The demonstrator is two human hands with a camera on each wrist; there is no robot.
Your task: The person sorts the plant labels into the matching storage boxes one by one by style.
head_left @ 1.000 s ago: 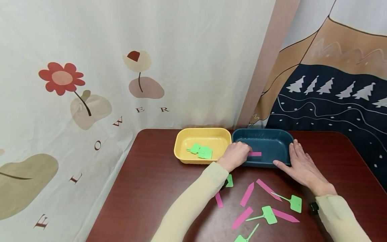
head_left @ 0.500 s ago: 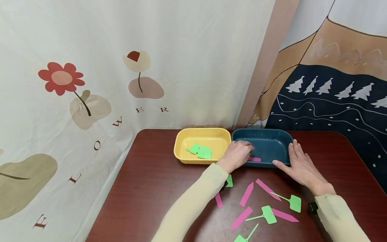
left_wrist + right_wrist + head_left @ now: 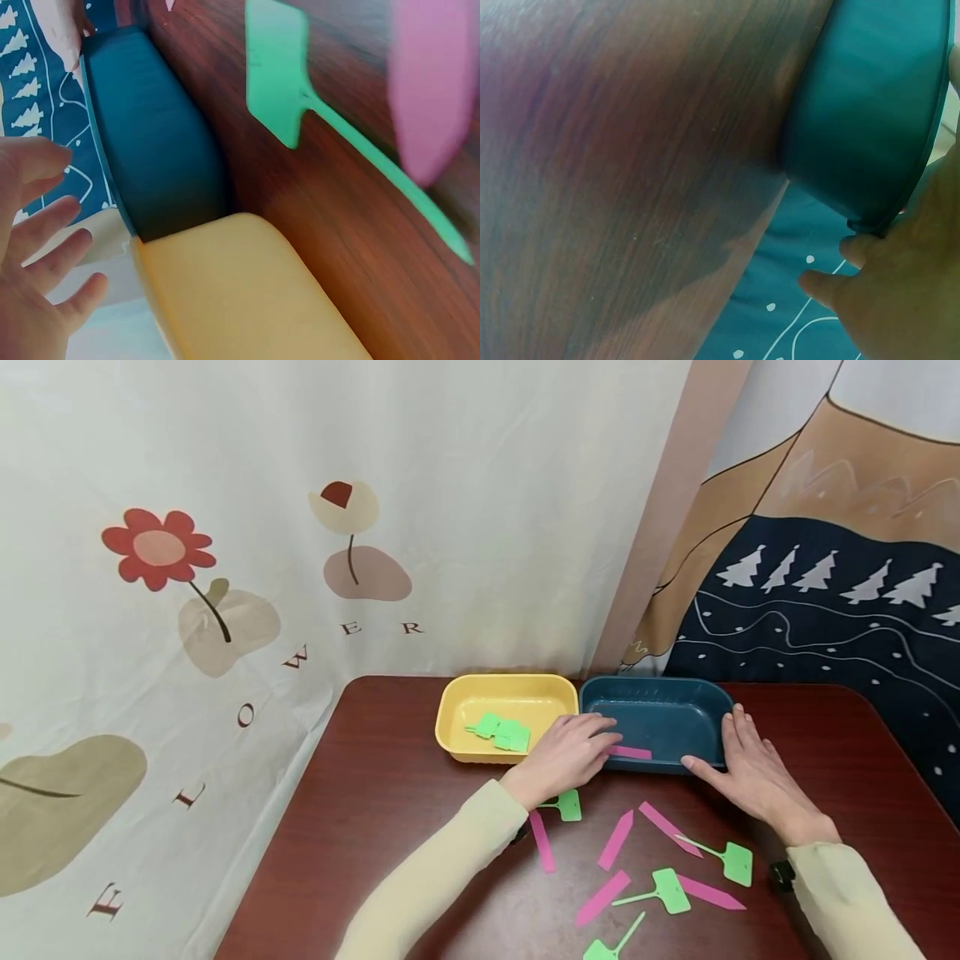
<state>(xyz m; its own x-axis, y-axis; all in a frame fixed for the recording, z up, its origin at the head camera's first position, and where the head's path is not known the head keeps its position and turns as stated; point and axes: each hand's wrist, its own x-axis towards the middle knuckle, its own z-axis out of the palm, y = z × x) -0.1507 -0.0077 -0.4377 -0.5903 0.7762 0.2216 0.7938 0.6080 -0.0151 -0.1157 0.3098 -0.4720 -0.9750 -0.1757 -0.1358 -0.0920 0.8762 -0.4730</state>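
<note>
My left hand (image 3: 564, 753) hovers above the near rims where the yellow and blue trays meet. Its fingers are relaxed and apart, with nothing between them in the left wrist view. Inside the blue tray (image 3: 675, 722), a pink pointed plant label (image 3: 632, 752) lies along the near side, close to those fingertips. My right hand (image 3: 761, 781) rests against the blue tray's right end, fingers extended and thumb at the near corner. The yellow tray (image 3: 444, 727) holds several green T-shaped plant labels (image 3: 512, 736).
On the dark wooden table (image 3: 360, 827) before the trays lie several pink labels (image 3: 616, 840) and several green T-shaped labels (image 3: 670, 891), some overlapping. A printed curtain (image 3: 510, 527) hangs right behind the trays.
The pink label in the blue tray has shifted toward the near side. My left hand has drawn back leftward out of the tray, its fingers loosened. My right hand stays on the tray.
</note>
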